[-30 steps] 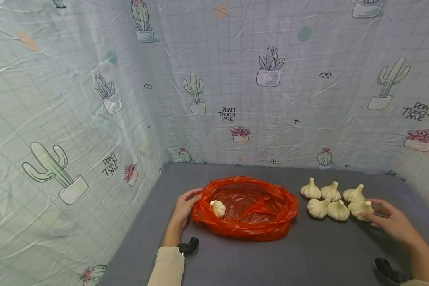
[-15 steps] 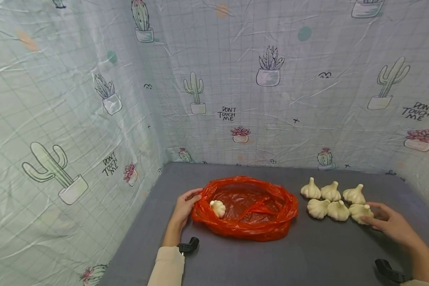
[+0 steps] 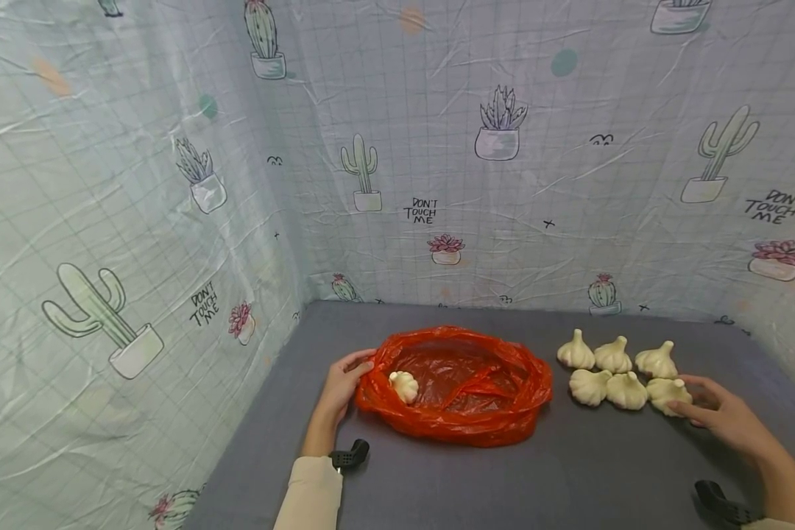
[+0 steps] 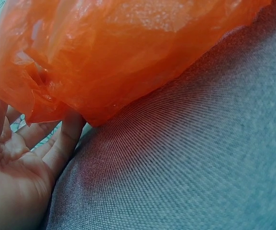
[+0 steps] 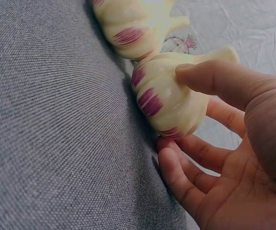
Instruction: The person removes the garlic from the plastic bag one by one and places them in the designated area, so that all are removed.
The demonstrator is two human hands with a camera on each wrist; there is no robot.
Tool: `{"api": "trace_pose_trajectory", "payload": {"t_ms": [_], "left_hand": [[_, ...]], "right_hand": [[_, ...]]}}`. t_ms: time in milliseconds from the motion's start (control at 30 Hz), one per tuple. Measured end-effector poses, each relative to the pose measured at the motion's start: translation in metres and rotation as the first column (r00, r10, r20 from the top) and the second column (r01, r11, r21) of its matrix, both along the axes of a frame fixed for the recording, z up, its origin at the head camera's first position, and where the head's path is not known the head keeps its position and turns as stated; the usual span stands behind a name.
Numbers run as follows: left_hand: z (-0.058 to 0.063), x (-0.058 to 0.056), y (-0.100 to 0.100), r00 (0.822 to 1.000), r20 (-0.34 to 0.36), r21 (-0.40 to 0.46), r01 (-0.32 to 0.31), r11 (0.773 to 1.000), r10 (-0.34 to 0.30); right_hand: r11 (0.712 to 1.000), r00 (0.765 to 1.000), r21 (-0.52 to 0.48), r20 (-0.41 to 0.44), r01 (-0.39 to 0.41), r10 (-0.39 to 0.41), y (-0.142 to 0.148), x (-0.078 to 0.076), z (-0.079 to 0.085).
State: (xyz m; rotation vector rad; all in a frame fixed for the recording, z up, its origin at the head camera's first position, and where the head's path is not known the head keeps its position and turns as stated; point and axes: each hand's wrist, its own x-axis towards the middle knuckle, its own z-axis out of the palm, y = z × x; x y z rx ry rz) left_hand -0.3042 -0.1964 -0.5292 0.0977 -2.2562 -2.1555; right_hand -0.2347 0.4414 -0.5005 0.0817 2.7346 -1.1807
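Note:
An orange-red plastic bag (image 3: 447, 430) lies on the table with its mouth spread wide. Inside, near its left end, sits one garlic bulb (image 3: 404, 386). My left hand (image 3: 339, 384) holds the bag's left rim between thumb and fingers; in the left wrist view the film (image 4: 109, 67) covers the fingertips. To the right, my right hand (image 3: 725, 412) grips the front right garlic bulb (image 3: 667, 395) of a group. In the right wrist view the thumb lies on top of this purple-streaked bulb (image 5: 169, 100), and the other fingers reach beneath its side.
Several more garlic bulbs (image 3: 612, 355) stand in two short rows right of the bag, close beside the gripped one. A grey cloth (image 3: 570, 478) covers the table. Cactus-print curtains (image 3: 437, 169) hang behind it and along the left. Each wrist wears a black camera (image 3: 350, 455).
My right hand has closed in on the front right garlic bulb, which has tipped slightly and shifted a little forward from the one behind. The left hand and bag stay put.

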Motion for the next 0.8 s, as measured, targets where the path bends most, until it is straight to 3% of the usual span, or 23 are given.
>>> {"api": "trace_pose_trajectory", "payload": {"t_ms": [533,800], "left_hand": [[-0.005,-0.002,-0.002,1.000,-0.004,0.008,0.004,1.000,-0.004],[-0.005,-0.003,-0.002,1.000,-0.001,0.008,0.002,1.000,-0.002]], "right_hand": [[1.000,0.999,-0.021,-0.034,0.010,-0.011,0.003,0.001,0.003],[0.998,0.994,0.052,-0.106,0.041,-0.035,-0.011,0.006,0.032]]}}
